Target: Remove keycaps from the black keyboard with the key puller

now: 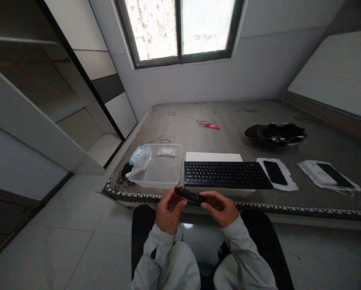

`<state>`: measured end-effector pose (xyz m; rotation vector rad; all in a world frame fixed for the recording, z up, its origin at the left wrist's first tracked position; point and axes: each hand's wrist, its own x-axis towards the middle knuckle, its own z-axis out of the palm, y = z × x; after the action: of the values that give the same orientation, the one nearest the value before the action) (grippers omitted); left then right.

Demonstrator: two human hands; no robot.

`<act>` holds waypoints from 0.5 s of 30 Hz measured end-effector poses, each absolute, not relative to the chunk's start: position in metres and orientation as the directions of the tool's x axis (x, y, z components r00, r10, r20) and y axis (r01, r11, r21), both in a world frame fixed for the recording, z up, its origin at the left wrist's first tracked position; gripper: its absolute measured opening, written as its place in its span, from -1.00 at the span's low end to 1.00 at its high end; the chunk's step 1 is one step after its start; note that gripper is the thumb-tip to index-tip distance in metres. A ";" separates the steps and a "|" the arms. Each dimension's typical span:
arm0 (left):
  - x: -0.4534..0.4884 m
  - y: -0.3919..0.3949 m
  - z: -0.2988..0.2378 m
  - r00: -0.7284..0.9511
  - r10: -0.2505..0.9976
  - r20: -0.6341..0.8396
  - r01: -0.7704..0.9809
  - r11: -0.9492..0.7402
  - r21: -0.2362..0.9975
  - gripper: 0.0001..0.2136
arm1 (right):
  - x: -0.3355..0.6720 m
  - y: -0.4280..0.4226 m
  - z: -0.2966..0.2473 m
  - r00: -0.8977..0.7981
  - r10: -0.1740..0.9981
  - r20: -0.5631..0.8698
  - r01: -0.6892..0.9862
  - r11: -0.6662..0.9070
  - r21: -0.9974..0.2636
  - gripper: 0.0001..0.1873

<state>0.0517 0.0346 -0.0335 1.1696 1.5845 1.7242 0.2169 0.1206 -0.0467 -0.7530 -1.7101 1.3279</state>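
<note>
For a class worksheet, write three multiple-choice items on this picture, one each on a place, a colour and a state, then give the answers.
1. What lies directly right of the black keyboard on the grey mattress?
A) A clear plastic tub
B) A black smartphone on white paper
C) A red wrapper

2. What colour is the crumpled wrapper on the mattress?
A) Blue
B) Green
C) Red

3. What are the left hand and right hand doing?
A) Both holding a slim black object
B) Both pressing keyboard keys
C) Both resting flat on the mattress

Answers:
1. B: the phone sits just past the keyboard's right end.
2. C: the wrapper shows bright red.
3. A: the fingers of both hands are on the object, in front of the mattress edge.
</note>
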 end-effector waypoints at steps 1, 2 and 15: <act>0.054 0.036 -0.035 -0.467 0.851 0.239 0.183 -0.172 0.968 -0.67 | 0.215 0.120 -0.047 -0.489 0.836 0.249 -0.010 0.280 -0.960 -0.71; 0.055 0.037 -0.035 -0.444 0.865 0.231 0.198 -0.157 0.968 -0.70 | 0.213 0.119 -0.047 -0.495 0.829 0.259 0.002 0.299 -0.954 -0.71; 0.058 0.035 -0.027 -0.210 0.923 0.322 0.606 -0.136 0.784 -0.70 | 0.214 0.126 -0.050 -0.604 0.721 0.340 0.154 0.524 -0.838 -0.75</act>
<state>0.0582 0.0354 -0.0266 1.7094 1.7944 1.2779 0.2143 0.1255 -0.0500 -0.7091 -2.0692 1.0453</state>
